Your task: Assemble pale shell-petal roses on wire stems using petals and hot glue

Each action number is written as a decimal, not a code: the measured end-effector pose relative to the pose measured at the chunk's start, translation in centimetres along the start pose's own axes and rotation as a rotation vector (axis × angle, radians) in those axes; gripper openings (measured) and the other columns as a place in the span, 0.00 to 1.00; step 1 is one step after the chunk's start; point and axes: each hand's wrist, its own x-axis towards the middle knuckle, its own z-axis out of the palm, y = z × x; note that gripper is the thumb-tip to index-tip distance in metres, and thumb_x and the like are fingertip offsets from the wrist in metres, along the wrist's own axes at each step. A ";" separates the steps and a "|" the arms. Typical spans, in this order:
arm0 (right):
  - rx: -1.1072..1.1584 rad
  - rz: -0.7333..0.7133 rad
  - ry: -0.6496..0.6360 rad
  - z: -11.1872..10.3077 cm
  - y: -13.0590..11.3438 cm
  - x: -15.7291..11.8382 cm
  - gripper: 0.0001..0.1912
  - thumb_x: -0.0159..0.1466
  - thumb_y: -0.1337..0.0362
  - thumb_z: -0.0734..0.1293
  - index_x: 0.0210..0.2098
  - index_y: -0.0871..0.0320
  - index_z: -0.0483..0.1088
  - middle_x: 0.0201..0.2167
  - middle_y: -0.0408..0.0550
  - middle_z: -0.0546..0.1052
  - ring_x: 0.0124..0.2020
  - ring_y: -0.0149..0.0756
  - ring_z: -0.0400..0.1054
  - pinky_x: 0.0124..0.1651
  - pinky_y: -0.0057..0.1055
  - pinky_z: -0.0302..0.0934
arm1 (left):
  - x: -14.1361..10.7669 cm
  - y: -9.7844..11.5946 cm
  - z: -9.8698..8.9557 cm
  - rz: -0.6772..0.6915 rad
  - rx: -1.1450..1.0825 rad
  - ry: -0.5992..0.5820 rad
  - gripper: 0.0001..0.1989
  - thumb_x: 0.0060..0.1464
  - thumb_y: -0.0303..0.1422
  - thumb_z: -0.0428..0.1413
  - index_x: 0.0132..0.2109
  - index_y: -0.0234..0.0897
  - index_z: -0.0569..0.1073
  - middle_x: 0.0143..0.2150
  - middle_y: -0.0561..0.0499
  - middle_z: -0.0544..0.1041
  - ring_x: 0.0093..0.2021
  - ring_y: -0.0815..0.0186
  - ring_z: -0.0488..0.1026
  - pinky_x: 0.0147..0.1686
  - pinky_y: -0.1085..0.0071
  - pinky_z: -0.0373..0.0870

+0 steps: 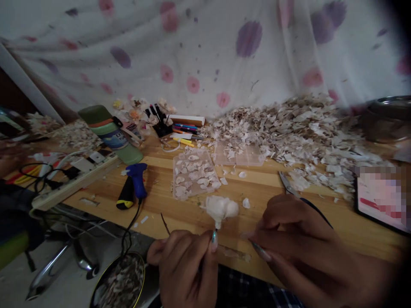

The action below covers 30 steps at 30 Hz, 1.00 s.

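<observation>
My left hand (192, 261) pinches the short stem of a white flower-like piece (221, 208), which stands upright above the fingertips near the table's front edge. To its right, my right hand (289, 244) is closed, thumb and fingers together, apart from the white piece; whatever it may hold is too small to make out. Behind the white piece lies a clear tray (195, 173) with pale petal-like flakes on it. One loose flake (246, 203) rests on the wood just right of the white piece.
Scissors (290, 186) lie behind my right hand, with a phone (382, 199) at the right. A large flake heap (298, 128) fills the back. A blue glue gun (138, 177), green bottle (112, 134) and power strip (75, 182) are left. Below is a flake-filled bin (120, 282).
</observation>
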 end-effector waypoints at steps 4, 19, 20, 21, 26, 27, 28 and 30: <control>0.036 0.000 -0.014 0.5 0.1 -0.3 0.10 0.61 0.73 0.62 0.40 0.61 0.72 0.29 0.49 0.72 0.33 0.33 0.70 0.33 0.29 0.71 | -0.4 -1.0 0.3 0.076 -0.004 0.056 0.10 0.54 0.21 0.52 0.40 0.39 0.73 0.25 0.55 0.73 0.29 0.67 0.68 0.33 0.64 0.56; 0.250 0.244 0.092 1.6 0.3 -0.4 0.14 0.61 0.76 0.64 0.43 0.56 0.74 0.29 0.47 0.78 0.30 0.32 0.73 0.30 0.26 0.70 | 0.4 1.1 -0.3 -0.097 -0.069 -0.023 0.09 0.57 0.23 0.52 0.33 0.41 0.72 0.21 0.60 0.65 0.23 0.72 0.63 0.32 0.65 0.52; 0.261 0.271 0.104 1.8 0.3 -0.5 0.14 0.61 0.76 0.64 0.42 0.56 0.74 0.29 0.47 0.78 0.29 0.31 0.73 0.29 0.25 0.69 | 0.4 1.3 -0.2 -0.141 -0.095 -0.036 0.10 0.58 0.24 0.52 0.30 0.40 0.71 0.21 0.61 0.64 0.23 0.72 0.63 0.33 0.65 0.53; 0.262 0.291 0.110 2.0 0.3 -0.5 0.14 0.60 0.76 0.64 0.42 0.56 0.75 0.27 0.46 0.77 0.28 0.31 0.72 0.28 0.24 0.68 | 0.5 1.4 -0.1 -0.173 -0.114 -0.049 0.11 0.58 0.25 0.53 0.28 0.40 0.70 0.21 0.61 0.64 0.24 0.73 0.63 0.34 0.65 0.53; 0.267 0.306 0.080 2.3 0.2 -0.7 0.16 0.62 0.76 0.63 0.45 0.55 0.74 0.22 0.43 0.73 0.22 0.27 0.67 0.22 0.22 0.60 | 0.6 1.5 0.2 -0.220 -0.137 -0.107 0.13 0.59 0.27 0.52 0.25 0.40 0.68 0.21 0.60 0.67 0.25 0.71 0.65 0.35 0.65 0.54; 0.272 0.315 0.081 2.3 0.2 -0.7 0.15 0.62 0.76 0.63 0.45 0.55 0.74 0.22 0.42 0.73 0.21 0.27 0.66 0.22 0.22 0.60 | 0.6 1.5 0.2 -0.219 -0.130 -0.114 0.13 0.59 0.27 0.52 0.25 0.39 0.69 0.21 0.60 0.67 0.25 0.71 0.64 0.35 0.65 0.54; 0.275 0.326 0.085 2.4 0.2 -0.7 0.15 0.62 0.75 0.63 0.44 0.55 0.75 0.21 0.42 0.72 0.21 0.27 0.66 0.22 0.22 0.60 | 0.6 1.5 0.2 -0.216 -0.122 -0.119 0.13 0.59 0.27 0.52 0.25 0.39 0.69 0.21 0.60 0.67 0.24 0.71 0.64 0.35 0.65 0.54; 0.274 0.338 0.099 2.5 0.3 -0.8 0.14 0.62 0.75 0.64 0.43 0.55 0.75 0.21 0.41 0.71 0.21 0.26 0.65 0.23 0.21 0.59 | 0.6 1.6 0.2 -0.205 -0.109 -0.125 0.13 0.58 0.27 0.52 0.25 0.39 0.68 0.20 0.60 0.67 0.24 0.71 0.64 0.35 0.65 0.53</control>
